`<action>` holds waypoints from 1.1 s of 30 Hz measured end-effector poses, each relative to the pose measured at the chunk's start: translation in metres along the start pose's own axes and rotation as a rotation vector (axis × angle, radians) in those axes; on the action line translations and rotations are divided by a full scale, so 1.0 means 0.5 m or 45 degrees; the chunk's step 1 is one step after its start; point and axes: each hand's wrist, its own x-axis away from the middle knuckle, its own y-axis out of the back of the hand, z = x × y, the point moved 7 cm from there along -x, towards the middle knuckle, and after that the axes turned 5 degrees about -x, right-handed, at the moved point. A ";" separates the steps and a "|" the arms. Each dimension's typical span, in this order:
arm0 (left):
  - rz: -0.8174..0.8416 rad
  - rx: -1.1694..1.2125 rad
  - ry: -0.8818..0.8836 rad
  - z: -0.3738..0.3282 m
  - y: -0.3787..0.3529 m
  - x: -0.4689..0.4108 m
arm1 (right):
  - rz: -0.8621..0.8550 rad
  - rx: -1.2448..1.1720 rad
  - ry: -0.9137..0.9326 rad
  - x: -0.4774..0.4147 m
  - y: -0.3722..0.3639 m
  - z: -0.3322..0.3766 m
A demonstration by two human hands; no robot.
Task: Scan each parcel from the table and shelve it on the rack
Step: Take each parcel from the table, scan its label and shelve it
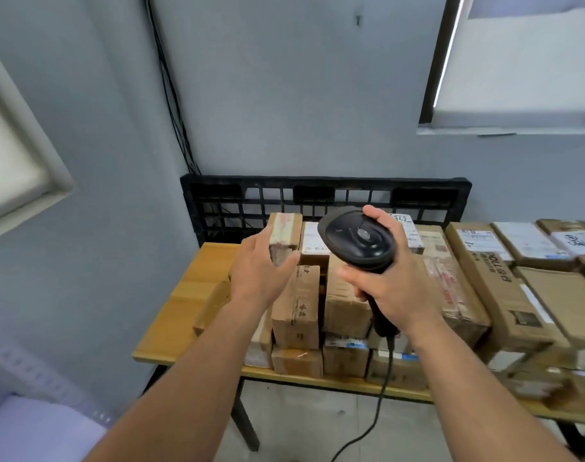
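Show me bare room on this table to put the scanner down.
The table is bare only at its left end, between its left edge and the stacked parcels, reaching back to the black pallet. Rightward, parcels cover it to the front edge. The left hand holds a small parcel, the right hand the scanner.

A left hand [259, 271] holds a small cardboard parcel [283, 238] above a parcel-covered wooden table [184, 298]; the right hand [389, 278] grips a black corded scanner [357, 240].
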 end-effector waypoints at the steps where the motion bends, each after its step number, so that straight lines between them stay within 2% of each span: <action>1: 0.029 -0.013 0.021 0.004 -0.012 -0.022 | -0.015 0.024 -0.016 -0.010 0.004 -0.007; 9: 0.230 -0.255 0.184 0.032 -0.104 -0.186 | -0.098 0.011 -0.110 -0.105 0.033 -0.058; 19: 0.433 -0.636 0.262 0.089 -0.189 -0.272 | -0.123 0.008 -0.168 -0.152 0.036 -0.088; 25: 0.462 -0.448 0.361 0.119 -0.167 -0.273 | -0.131 0.022 -0.198 -0.147 0.036 -0.100; 30: 0.398 -0.126 0.486 0.158 -0.124 -0.241 | -0.112 0.050 -0.217 -0.126 0.029 -0.089; 33: 0.316 0.180 0.509 0.175 -0.095 -0.208 | -0.075 0.044 -0.218 -0.108 0.019 -0.075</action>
